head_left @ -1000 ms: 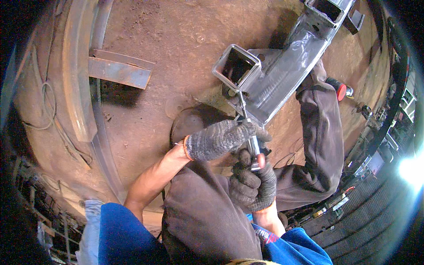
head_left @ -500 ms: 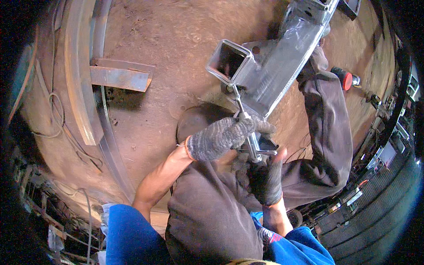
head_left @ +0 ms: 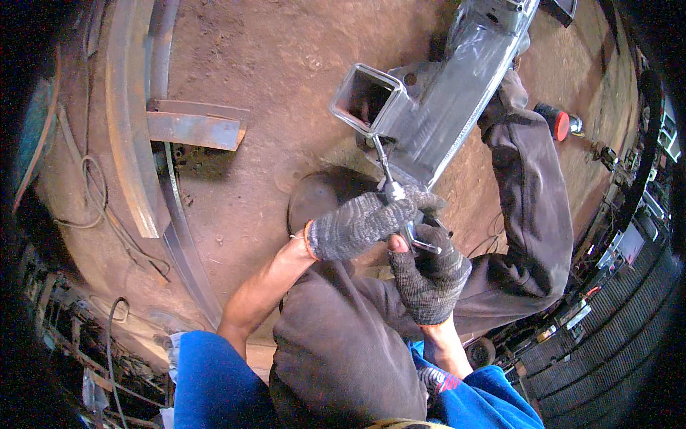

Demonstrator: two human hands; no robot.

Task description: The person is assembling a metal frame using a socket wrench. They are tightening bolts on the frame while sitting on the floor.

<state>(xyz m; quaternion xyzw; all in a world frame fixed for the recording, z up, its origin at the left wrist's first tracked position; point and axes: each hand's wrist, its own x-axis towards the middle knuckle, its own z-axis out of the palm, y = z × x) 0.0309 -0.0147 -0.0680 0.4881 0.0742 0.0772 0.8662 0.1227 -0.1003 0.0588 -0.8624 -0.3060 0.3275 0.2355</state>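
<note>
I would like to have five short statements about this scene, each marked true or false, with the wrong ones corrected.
1. The left hand grips a silver tool. True.
2. The right hand is completely bare. False: the right hand wears a dark knitted glove, with the thumb tip showing.
3. The tool's slim shaft points toward an open square tube. True.
4. The red-ended cylinder lies in the picture's left half. False: the cylinder lies in the right half.
5. The sleeves are blue. True.

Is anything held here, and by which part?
A shiny metal tool: the left hand grips its middle; the right hand is at its lower end, its hold unclear.
</note>
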